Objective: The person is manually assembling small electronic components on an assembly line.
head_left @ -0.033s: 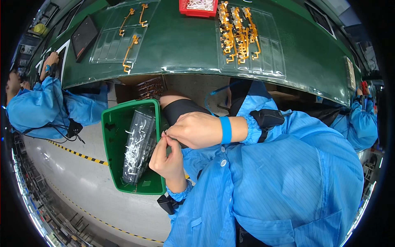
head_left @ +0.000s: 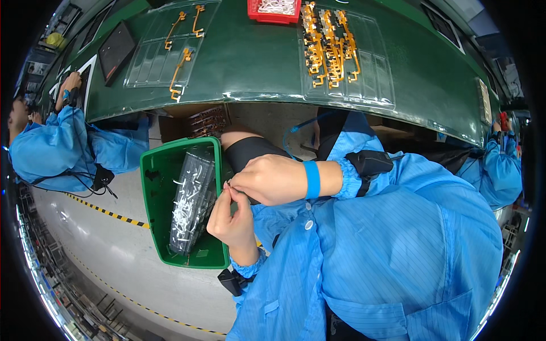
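Above the right rim of a green bin (head_left: 149,210), my two hands meet at the fingertips. My left hand (head_left: 232,224) is closed in a pinch, thumb against forefinger. From the right, my right hand (head_left: 270,181) comes in with a blue band on its wrist, its fingers also pinched together. Whatever lies between the fingertips is too small and too covered to name. Inside the bin lies a dark plastic tray (head_left: 197,170), tilted, with many white scraps (head_left: 185,213) on and beside it.
Across the green table (head_left: 256,62), a clear tray (head_left: 142,71) holds 3 orange flex cables. Another clear tray (head_left: 375,85) bears several more flex cables (head_left: 327,45). A red box (head_left: 276,18) of white pieces stands between them. Co-workers in blue (head_left: 54,150) sit at both sides.
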### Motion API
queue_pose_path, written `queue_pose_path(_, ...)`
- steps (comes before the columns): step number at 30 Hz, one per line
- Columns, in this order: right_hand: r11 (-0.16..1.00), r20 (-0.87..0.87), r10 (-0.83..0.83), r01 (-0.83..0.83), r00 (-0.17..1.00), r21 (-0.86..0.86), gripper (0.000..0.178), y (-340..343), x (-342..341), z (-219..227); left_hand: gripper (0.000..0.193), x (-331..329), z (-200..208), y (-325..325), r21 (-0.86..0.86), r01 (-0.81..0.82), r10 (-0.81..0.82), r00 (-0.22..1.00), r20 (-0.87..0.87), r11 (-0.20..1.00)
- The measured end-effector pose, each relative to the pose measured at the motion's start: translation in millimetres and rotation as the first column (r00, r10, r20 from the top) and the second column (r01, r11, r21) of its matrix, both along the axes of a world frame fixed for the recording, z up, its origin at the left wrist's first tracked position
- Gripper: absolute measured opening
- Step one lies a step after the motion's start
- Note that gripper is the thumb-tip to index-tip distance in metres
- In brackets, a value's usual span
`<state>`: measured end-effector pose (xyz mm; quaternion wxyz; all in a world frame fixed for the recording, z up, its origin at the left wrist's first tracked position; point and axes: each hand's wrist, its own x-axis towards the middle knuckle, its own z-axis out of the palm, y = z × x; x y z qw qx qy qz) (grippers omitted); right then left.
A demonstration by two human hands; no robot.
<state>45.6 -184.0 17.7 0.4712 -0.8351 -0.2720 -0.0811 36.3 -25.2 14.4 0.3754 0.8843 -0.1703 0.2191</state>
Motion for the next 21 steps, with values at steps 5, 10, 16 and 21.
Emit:
queue_pose_path(5,0.999,-0.017,-0.035,0.035,0.999,0.019,0.011,1.6,-0.7,-2.5,0.012,1.1,-1.3,-2.5,0.003,-0.02,0.02,0.999,0.027,1.0)
queue_pose_path(10,0.998,-0.062,-0.054,0.056,0.997,0.037,0.011,2.4,-1.4,-3.1,0.012,-0.1,0.9,-0.6,-0.123,-0.064,0.035,0.973,-0.227,0.99)
queue_pose_path(16,0.994,-0.214,-0.003,0.025,0.977,0.103,0.013,-7.8,-1.2,11.5,0.015,-4.6,7.7,7.2,-0.34,-0.057,-0.092,0.909,-0.406,0.939)
queue_pose_path(21,0.981,-0.332,0.058,0.008,0.942,0.195,0.014,-13.0,1.2,16.9,0.014,-5.0,11.8,7.9,-0.468,-0.091,-0.161,0.867,-0.471,0.879)
